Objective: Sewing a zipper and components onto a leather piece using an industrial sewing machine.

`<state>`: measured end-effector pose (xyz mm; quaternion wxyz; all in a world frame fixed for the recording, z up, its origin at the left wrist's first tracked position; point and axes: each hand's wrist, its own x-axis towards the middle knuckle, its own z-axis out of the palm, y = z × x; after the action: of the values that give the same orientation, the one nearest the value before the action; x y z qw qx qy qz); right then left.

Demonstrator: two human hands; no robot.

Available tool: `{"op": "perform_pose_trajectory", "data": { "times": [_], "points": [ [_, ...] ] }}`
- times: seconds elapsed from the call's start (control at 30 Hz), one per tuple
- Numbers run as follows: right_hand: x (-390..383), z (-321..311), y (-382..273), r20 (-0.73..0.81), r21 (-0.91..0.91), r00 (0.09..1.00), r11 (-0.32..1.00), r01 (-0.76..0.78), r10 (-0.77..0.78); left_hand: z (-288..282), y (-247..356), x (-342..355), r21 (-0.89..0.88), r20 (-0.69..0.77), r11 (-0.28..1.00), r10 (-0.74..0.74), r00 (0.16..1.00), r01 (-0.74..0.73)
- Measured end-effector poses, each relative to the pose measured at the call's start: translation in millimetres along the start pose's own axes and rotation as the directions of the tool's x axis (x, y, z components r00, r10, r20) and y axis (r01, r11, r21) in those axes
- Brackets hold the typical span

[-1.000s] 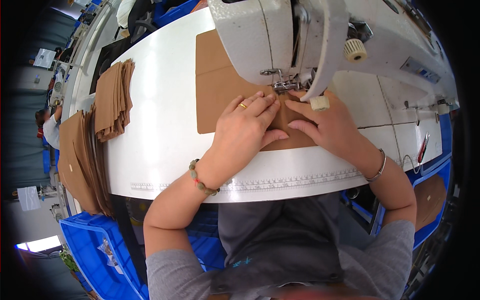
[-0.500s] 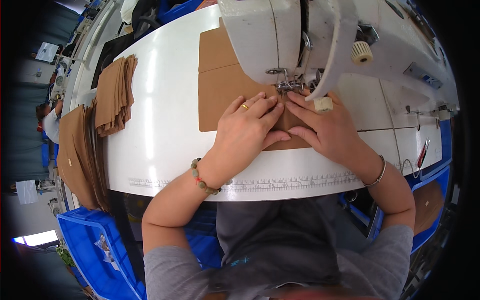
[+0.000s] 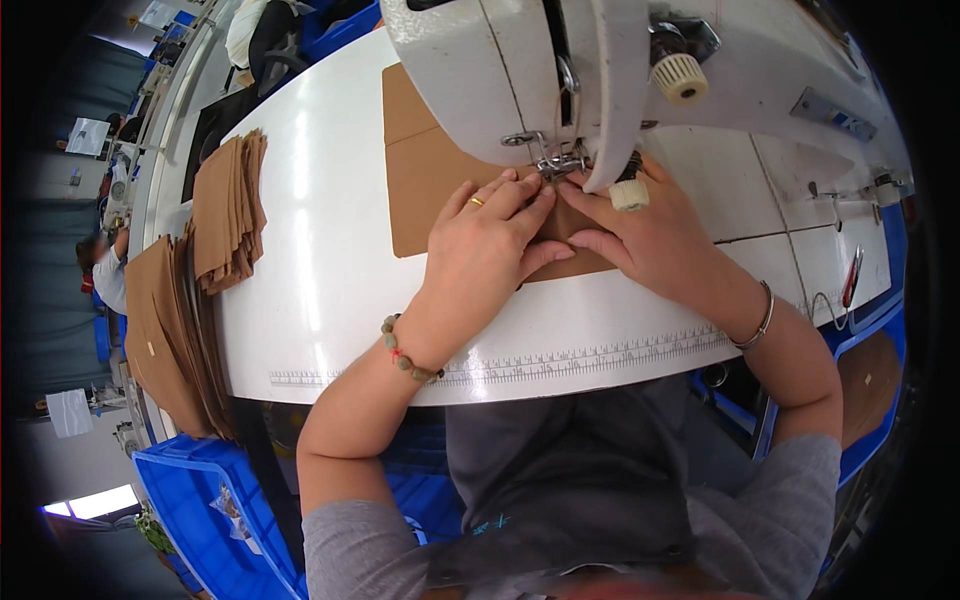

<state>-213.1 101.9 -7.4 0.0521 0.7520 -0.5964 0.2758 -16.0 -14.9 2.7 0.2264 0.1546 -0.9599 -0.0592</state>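
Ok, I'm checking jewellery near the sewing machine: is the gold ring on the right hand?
No, the gold ring is on a finger of the left hand, which rests on brown fabric.

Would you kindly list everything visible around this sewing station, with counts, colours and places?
Sewing machine: one, white, upper centre to right
Presser foot: one, silver, below the machine head
Fabric under the hands: count unclear, brown, beneath the machine
Fabric stacks: two, brown, left
Table: one, white, centre
Ruler strip: one, pale, table's near edge
Small tool: one, red, table's right side
Bins: at least two, blue, lower left and right
Co-worker: one, white top, far left
Background items: too unclear to count
Apron: one, dark grey, bottom centre
Left hand: one, yellow ring, on the fabric
Right hand: one, bare, on the fabric
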Motion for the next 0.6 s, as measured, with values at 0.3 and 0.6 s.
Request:
{"op": "perform_pose_trajectory", "data": {
  "times": [0.3, 0.6],
  "points": [
    [0.4, 0.0, 2.3, 0.010, -0.001, 1.000, 1.000, -0.006, 0.006, -0.3, -1.2, 1.3, 0.034, 0.001, 0.999, 0.008, 1.000, -0.008],
    [3.0, 0.7, 2.1, 0.004, -0.011, 1.000, 1.000, 0.007, -0.007, 0.3, -1.2, 0.9, 0.035, 0.001, 0.999, 0.005, 1.000, -0.005]
  ]
}}
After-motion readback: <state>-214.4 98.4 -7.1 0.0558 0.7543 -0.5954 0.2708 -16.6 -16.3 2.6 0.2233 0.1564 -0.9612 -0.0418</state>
